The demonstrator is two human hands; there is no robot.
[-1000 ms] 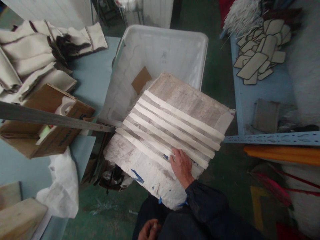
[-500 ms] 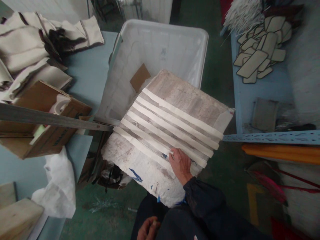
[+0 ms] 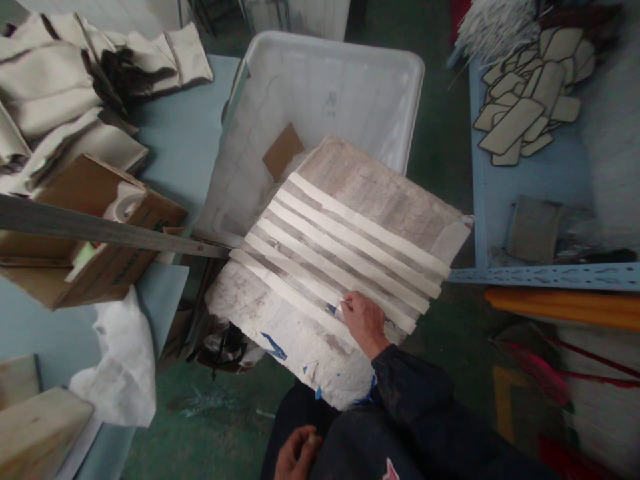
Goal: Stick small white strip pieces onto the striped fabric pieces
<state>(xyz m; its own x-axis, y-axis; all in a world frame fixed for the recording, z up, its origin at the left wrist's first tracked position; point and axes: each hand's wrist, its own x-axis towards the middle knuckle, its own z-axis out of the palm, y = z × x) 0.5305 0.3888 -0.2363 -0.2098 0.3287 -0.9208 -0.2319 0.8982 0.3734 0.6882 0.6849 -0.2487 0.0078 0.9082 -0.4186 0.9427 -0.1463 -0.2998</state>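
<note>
Several cream strips [image 3: 320,235] lie side by side, slanting across a worn, pale board [image 3: 370,180]. My right hand [image 3: 364,323] rests on the lower strips near the board's front edge, fingers bent and pinched together; what they grip is too small to tell. A small dark blue patch shows beside its fingertips. Low in the picture, by my lap, my left hand [image 3: 299,455] is curled, with a small pale thing at its fingertips that I cannot make out.
A large white bin [image 3: 333,80] stands behind the board, a piece of cardboard inside. At left, a blue table [image 3: 173,150] bears fabric and an open carton [image 3: 120,280]. At right, a blue shelf [image 3: 480,220] holds a pile of dark-edged pale pieces [image 3: 515,127].
The whole view has shifted slightly. My right hand stays at nearly the same place on the strips, and my left hand remains curled by my lap.
</note>
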